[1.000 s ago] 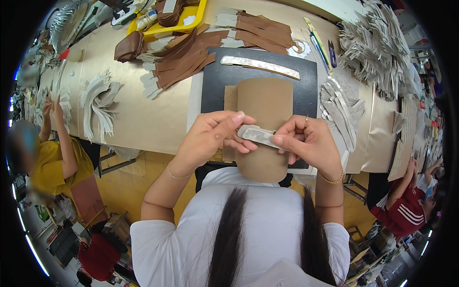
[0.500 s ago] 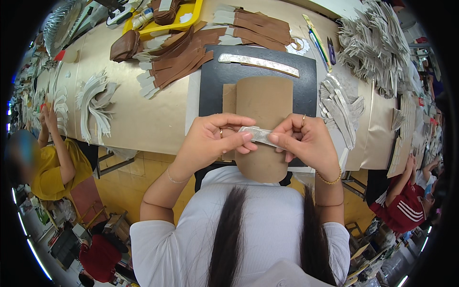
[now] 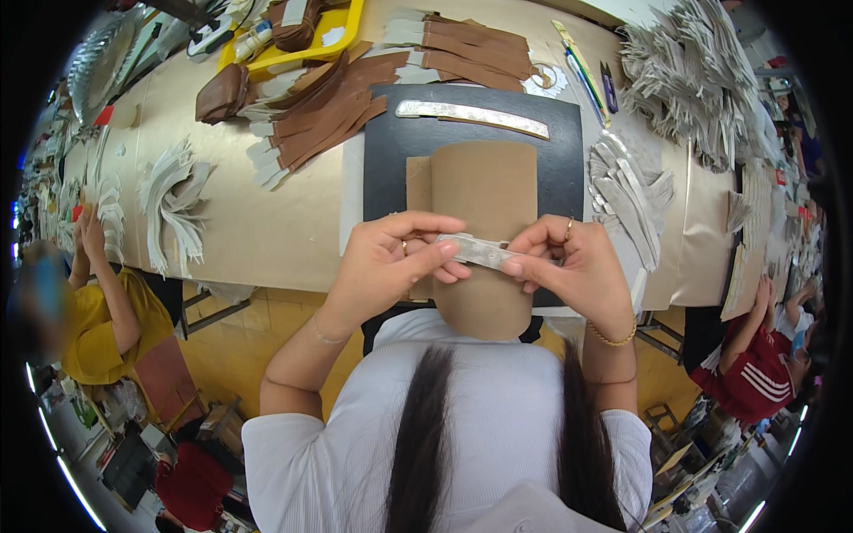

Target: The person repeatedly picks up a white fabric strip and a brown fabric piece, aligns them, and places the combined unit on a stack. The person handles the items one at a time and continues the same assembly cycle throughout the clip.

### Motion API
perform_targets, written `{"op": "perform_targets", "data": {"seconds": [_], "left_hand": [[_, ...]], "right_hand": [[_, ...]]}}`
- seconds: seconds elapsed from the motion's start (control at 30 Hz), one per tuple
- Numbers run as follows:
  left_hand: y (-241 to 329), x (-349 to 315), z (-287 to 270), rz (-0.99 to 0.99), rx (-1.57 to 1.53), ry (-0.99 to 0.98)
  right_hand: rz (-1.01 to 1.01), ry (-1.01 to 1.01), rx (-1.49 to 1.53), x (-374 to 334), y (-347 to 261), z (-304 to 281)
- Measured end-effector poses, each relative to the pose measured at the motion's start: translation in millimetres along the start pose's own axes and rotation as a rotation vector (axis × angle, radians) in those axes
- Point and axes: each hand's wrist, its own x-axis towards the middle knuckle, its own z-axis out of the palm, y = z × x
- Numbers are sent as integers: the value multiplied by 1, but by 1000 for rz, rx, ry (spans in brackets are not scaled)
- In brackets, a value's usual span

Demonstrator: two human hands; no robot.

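Observation:
Stretched between my hands is a short whitish-grey strip (image 3: 480,251), its ends pinched by fingers and thumbs. My left hand (image 3: 400,258) is closed on its left end; my right hand (image 3: 564,262) grips the right end. Below the strip, a curved tan board (image 3: 487,191) bulges up, its near end close to my body. It rests over a dark mat (image 3: 391,133). Across the mat's far part lies a long, slightly curved silvery-white strip (image 3: 471,117). What the held strip is made of, I cannot tell.
Brown strips with pale ends (image 3: 329,115) lie at the far left beside a yellow tray (image 3: 355,40). Grey strips (image 3: 626,195) lie right of the mat, below a big pile (image 3: 693,84). White strips (image 3: 173,200) sit left. People work at both sides.
The strip between my hands now shows more of its length and lies flatter, and my hands stay over the tan board. The whole view has shifted slightly.

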Motion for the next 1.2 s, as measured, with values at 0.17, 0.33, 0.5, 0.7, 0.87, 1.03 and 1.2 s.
{"op": "perform_targets", "data": {"seconds": [0.17,0.33,0.5,0.7,0.87,1.03,1.2], "left_hand": [[-6,3,-2,22,-33,13],[-10,3,-4,50,-9,21],[-14,5,-7,64,-6,18],[-19,5,-8,66,60,23],[-26,7,-6,75,62,32],[-27,6,-7,107,20,35],[-25,6,-13,44,-44,-6]], "right_hand": [[-66,25,-66,-2,11,-11],[-74,59,-36,0,18,-10],[-108,77,-95,1,21,-9],[-182,119,-132,0,19,-6],[-141,132,-153,0,18,-8],[-162,167,-152,3,28,-6],[-73,138,-44,2,48,-13]]}}
